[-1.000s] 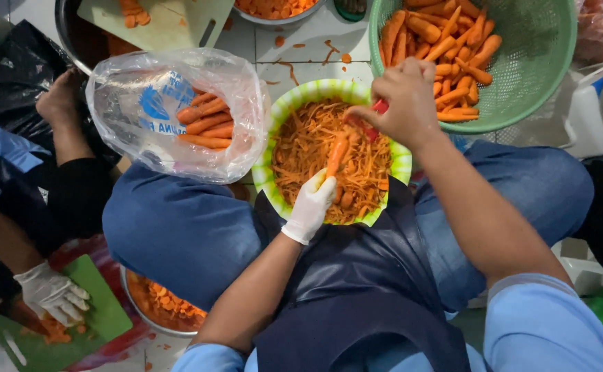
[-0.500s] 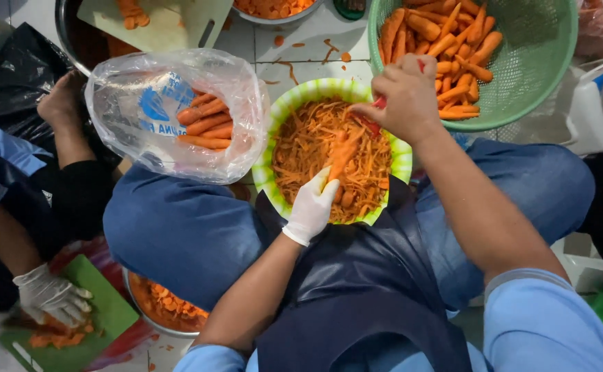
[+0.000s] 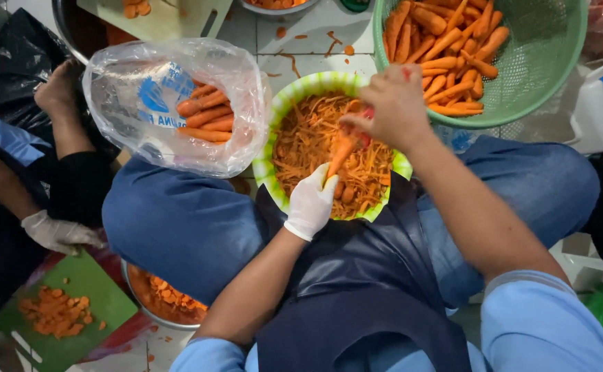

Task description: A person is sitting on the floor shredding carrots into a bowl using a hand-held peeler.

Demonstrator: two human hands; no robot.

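Note:
My left hand point(image 3: 312, 202), in a white glove, grips the lower end of a peeled carrot point(image 3: 341, 151) held over a green-rimmed bowl point(image 3: 279, 114) full of shredded carrot. My right hand point(image 3: 392, 103), bare, is closed on a red-handled tool point(image 3: 366, 116) pressed against the carrot's upper end; most of the tool is hidden by the fingers. The bowl rests between my knees, on my dark apron point(image 3: 363, 275).
A clear plastic bag point(image 3: 164, 103) of whole carrots lies on my left knee. A green basket point(image 3: 543, 62) of peeled carrots stands at the upper right. At the left, another person's gloved hand point(image 3: 57, 234) is by a green cutting board point(image 3: 74, 310) with chopped carrot. A bowl of carrot pieces point(image 3: 164, 296) sits below my knee.
My right hand has slid down along the carrot toward my left hand. The other person's gloved hand has moved up off the green cutting board.

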